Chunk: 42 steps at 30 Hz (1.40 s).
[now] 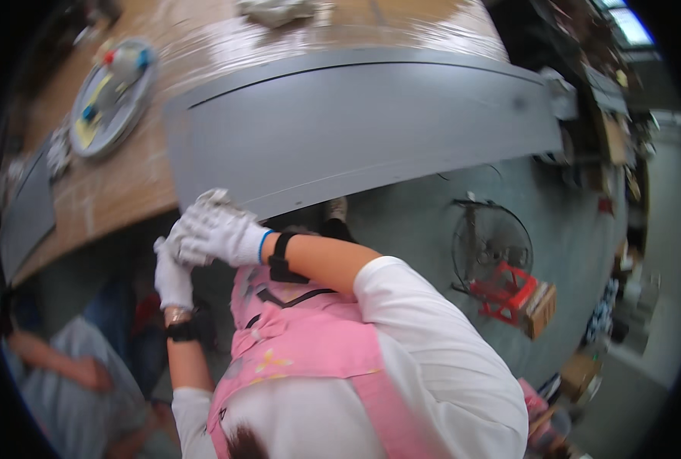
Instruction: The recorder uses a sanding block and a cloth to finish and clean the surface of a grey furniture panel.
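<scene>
My gloved left hand and gloved right hand meet in front of my body, at the near left corner of a large grey panel. The right hand lies across the left, its fingers curled. Most of the left fingers are covered, while its thumb points up. A pale, crumpled bit shows at the top of the right hand; whether it is cloth or glove I cannot tell. The panel has a long dark slot along its far side, and its near edge overhangs the table.
The panel rests on a film-wrapped table. An oval tray with bottles stands left; a white cloth lies at the back. On the floor at right are a fan and a red stool. Another person sits at lower left.
</scene>
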### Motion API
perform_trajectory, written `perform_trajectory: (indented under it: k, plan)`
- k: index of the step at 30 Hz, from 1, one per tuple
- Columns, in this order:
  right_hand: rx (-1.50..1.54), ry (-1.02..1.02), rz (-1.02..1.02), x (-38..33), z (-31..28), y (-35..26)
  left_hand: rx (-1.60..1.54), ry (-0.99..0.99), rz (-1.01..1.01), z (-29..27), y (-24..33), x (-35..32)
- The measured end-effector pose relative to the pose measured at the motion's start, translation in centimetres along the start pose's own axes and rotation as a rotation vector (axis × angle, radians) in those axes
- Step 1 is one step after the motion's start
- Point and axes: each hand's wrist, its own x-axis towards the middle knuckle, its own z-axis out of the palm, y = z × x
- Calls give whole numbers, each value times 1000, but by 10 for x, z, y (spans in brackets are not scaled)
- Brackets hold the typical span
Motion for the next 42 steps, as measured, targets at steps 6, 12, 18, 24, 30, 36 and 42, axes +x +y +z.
perform_trajectory:
  k: [6,12,18,24,30,36,42]
  plan:
    - [-81,87,276,-93,-101,36,730,249,474,20,-2,-16]
    - [-314,192,526,-214,-176,76,1230,-18,902,122,-19,-49]
    - [-424,353,652,-291,-253,104,1352,-260,1032,205,-48,-51]
    - [-515,363,812,-391,-338,147,1616,-465,1136,315,-100,-55]
    - [-562,379,909,-497,-433,203,1986,-429,996,374,-156,-51]
    - [-707,521,1172,-609,-532,276,2103,-321,955,376,-172,-43]
    - [-686,485,1309,-565,-514,268,2107,-307,906,380,-172,-45]
